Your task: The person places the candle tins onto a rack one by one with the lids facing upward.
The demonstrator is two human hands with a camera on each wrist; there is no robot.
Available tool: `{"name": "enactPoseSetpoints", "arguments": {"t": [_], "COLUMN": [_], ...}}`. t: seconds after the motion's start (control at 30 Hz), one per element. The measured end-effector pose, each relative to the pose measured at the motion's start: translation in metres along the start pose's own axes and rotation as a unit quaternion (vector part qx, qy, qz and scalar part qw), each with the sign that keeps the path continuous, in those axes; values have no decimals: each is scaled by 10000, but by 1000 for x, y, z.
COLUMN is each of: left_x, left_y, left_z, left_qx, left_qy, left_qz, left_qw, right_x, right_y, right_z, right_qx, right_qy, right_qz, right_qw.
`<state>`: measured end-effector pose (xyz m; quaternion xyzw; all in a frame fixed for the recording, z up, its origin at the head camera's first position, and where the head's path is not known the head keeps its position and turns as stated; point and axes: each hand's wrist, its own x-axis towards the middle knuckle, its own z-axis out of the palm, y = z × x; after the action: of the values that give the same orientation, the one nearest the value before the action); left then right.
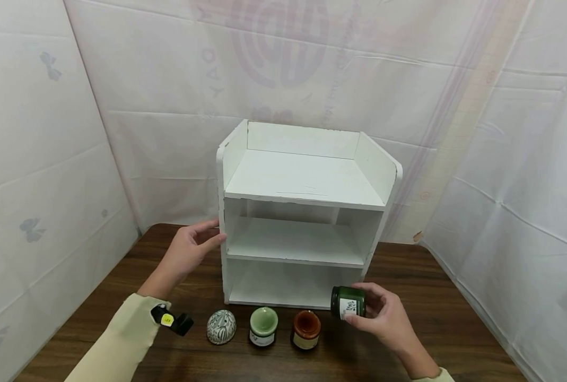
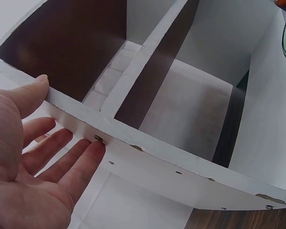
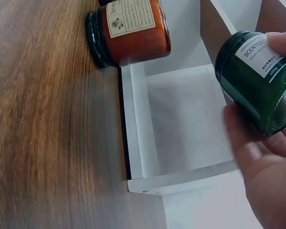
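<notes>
- One green scented-candle jar (image 1: 348, 302), tilted: I note right hand (image 1: 382, 317), fingers clamped round it; level it.
- Left hand (image 1: 188, 248): fingers apart, touching white shelf unit (image 1: 304, 178); brace lightly.

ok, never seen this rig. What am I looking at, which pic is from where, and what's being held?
There's no robot here: a person is working with two bare hands. The head picture comes from a camera worn on the head, looking forward and down. The other two come from cameras on the wrists, each watching its own hand.

A white shelf stands on a dark wooden table. In front of it, left to right in the head view, are a black-and-white patterned round object, a pale green jar and a brown jar.

The right hand holds a dark green jar, tipped sideways. The left hand holds no jar; it touches the shelf's left side.
</notes>
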<state>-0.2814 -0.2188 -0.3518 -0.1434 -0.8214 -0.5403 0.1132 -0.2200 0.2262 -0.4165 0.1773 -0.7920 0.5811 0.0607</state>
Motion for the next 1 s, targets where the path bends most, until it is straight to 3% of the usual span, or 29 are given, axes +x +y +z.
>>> {"name": "enactPoseSetpoints", "arguments": {"t": [0.23,1.0], "left_x": [-1,-1], "left_y": [1,2], "left_z": [-1,-1], "left_qx": [31,-58], "left_qy": [19,-6], "left_qz": [-26,-26], "left_qw": [10000,10000], "right_x": [0,3], "right_y": [-1,0], "right_z": [2,11], "right_qx": [22,441], "right_qy": [208,267], "right_qz": [-128,-232], "right_qw": [9997,9984]}}
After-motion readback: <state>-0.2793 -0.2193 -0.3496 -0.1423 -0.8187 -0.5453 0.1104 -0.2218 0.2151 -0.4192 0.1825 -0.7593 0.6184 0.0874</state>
